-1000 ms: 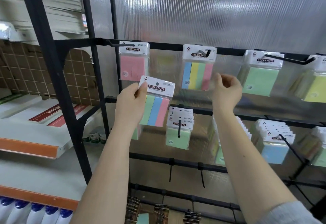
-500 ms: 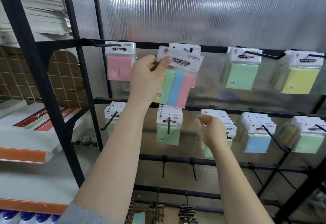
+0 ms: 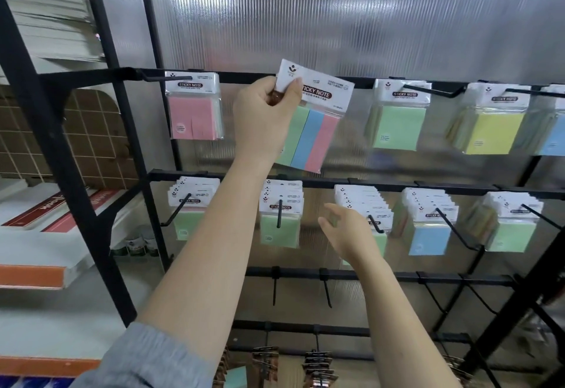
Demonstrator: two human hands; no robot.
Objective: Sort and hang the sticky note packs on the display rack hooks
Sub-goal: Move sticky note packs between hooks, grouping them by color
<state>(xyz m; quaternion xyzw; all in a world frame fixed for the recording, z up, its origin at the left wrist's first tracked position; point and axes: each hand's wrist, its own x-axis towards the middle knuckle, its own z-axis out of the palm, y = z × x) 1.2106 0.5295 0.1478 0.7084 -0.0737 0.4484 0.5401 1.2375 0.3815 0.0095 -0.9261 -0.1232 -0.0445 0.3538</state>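
My left hand (image 3: 266,115) pinches the white header card of a striped sticky note pack (image 3: 312,130) with green, blue and pink bands, held tilted against the top rail of the black display rack (image 3: 360,81). The hook behind this pack is hidden by it. My right hand (image 3: 345,231) hovers lower, fingers relaxed and holding nothing, in front of a row of packs on the middle rail (image 3: 363,204). A pink pack (image 3: 194,118) hangs at top left; green (image 3: 397,126) and yellow (image 3: 492,130) packs hang at top right.
More green and blue packs fill the middle rail hooks (image 3: 279,225). Two bare hooks (image 3: 275,289) stick out from the third rail. Clip bundles (image 3: 318,369) hang at the bottom. A shelf with boxes (image 3: 46,222) stands left, beyond the rack's black upright (image 3: 61,149).
My left hand has lifted the striped pack from mid height up to the top rail. My right hand has dropped from the top row down to the middle row.
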